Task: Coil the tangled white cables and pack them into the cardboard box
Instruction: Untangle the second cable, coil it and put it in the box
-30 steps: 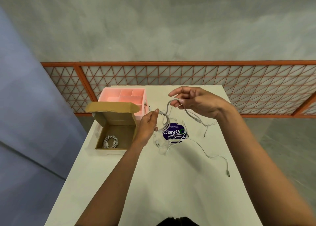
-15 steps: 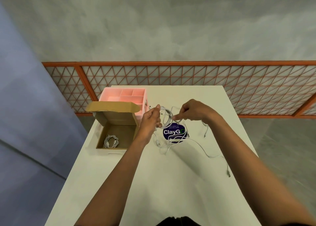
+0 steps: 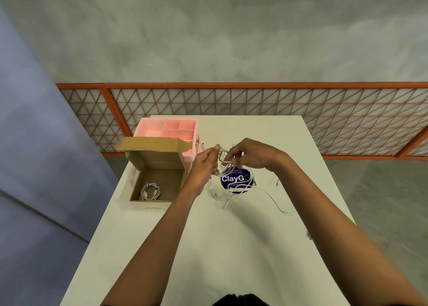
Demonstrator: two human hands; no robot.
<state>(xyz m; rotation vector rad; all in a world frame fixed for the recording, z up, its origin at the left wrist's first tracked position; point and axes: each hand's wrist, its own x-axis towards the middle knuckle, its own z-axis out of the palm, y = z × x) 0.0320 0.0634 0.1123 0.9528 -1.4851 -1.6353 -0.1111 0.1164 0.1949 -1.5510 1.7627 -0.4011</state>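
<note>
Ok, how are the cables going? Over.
Left hand, right hand both pinch a half-coiled white cable. One coiled cable in the cardboard box. Loose tangle on the table; box open.

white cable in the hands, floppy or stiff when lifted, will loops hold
Probably floppy: the white cable trails limply onto the table. Likely light: left hand and right hand pinch it with fingertips alone. Loops may spring open if released; the coiled cable in the cardboard box sits loosely.

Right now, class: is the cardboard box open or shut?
Open: the box has its lid raised, and a coiled cable lies inside.
</note>
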